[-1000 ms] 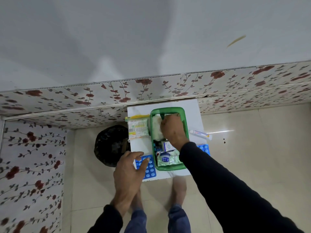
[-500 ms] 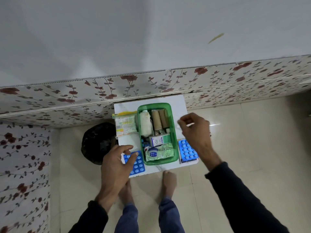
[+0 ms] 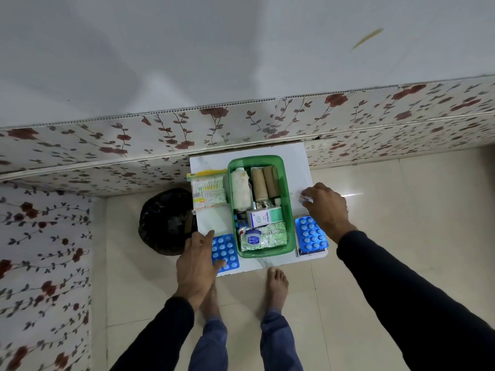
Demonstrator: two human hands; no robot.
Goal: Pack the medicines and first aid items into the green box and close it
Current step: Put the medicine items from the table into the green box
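Observation:
The open green box (image 3: 290, 210) stands on a small white table (image 3: 297, 162). Inside lie a white gauze roll (image 3: 241, 191), two tan bandage rolls (image 3: 264, 183), a small white and green carton (image 3: 264, 216) and a foil pack with a small blue jar (image 3: 263, 238). My right hand (image 3: 325, 210) is right of the box, fingers closed around a white ointment tube (image 3: 305, 198). My left hand (image 3: 197, 261) rests spread on a blue tablet strip (image 3: 225, 250) at the table's front left. Another blue tablet strip (image 3: 310, 235) lies right of the box.
A yellow-topped packet of swabs (image 3: 209, 192) lies left of the box. A black bag (image 3: 167, 223) sits on the floor left of the table. My bare feet (image 3: 277, 287) stand at the table's front edge. A flowered wall panel (image 3: 241, 127) runs behind.
My right hand left the inside of the box, moved right over the table and closed on the white tube. My left hand stays on the blue strip.

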